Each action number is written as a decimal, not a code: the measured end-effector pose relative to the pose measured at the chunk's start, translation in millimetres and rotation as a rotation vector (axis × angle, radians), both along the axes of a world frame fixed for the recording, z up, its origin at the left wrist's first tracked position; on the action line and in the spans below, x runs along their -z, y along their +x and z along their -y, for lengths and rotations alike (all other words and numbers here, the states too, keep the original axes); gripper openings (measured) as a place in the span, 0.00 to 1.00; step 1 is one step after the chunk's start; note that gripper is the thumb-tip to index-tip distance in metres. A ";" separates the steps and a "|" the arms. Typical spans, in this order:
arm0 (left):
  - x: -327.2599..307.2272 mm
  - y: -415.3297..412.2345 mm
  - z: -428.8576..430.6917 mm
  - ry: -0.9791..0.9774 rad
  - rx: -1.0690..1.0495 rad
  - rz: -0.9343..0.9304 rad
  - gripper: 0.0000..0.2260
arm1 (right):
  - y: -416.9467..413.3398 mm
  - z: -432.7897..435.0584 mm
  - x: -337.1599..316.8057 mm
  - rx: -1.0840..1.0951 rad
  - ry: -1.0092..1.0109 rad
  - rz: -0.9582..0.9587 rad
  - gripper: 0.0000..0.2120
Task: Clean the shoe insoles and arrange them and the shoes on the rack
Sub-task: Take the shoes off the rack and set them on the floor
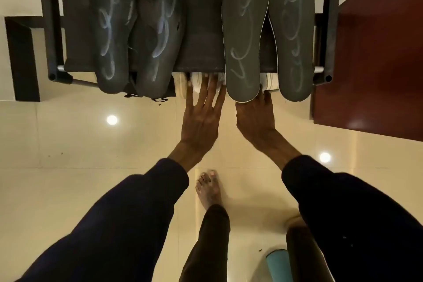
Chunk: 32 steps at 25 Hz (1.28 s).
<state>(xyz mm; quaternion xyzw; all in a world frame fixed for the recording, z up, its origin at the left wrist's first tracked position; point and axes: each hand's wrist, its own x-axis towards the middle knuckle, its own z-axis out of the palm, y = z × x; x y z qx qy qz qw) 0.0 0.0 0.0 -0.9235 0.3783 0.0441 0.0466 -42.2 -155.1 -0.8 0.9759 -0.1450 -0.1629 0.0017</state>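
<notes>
Several dark grey insoles lie on the top shelf of the black shoe rack (201, 36): a worn pair at the left (137, 36) and a cleaner pair at the right (267, 29), all overhanging the front edge. White shoes (196, 82) stand on the shelf below, mostly hidden. My left hand (201, 116) reaches forward with straight, spread fingers touching the heel of a white shoe. My right hand (256, 116) reaches under the heel end of the third insole toward another white shoe (271, 82); its fingertips are hidden.
Glossy cream floor tiles lie below the rack. A dark red-brown cabinet (375, 64) stands at the right, a dark step or ledge (20, 59) at the left. My bare foot (209, 187) is on the floor, and a light blue cylinder (278, 263) lies near it.
</notes>
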 end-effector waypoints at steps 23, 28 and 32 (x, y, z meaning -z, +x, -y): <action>3.3 -59.7 43.8 -0.528 -0.538 -0.199 0.14 | -59.2 27.0 11.8 0.347 0.491 0.494 0.23; 10.4 -61.9 36.8 -0.358 -0.563 -0.250 0.20 | -57.8 26.9 6.6 0.299 0.240 0.322 0.21; -10.1 -71.0 42.8 -0.389 -0.540 -0.281 0.14 | -67.9 29.9 -1.1 0.312 0.387 0.324 0.11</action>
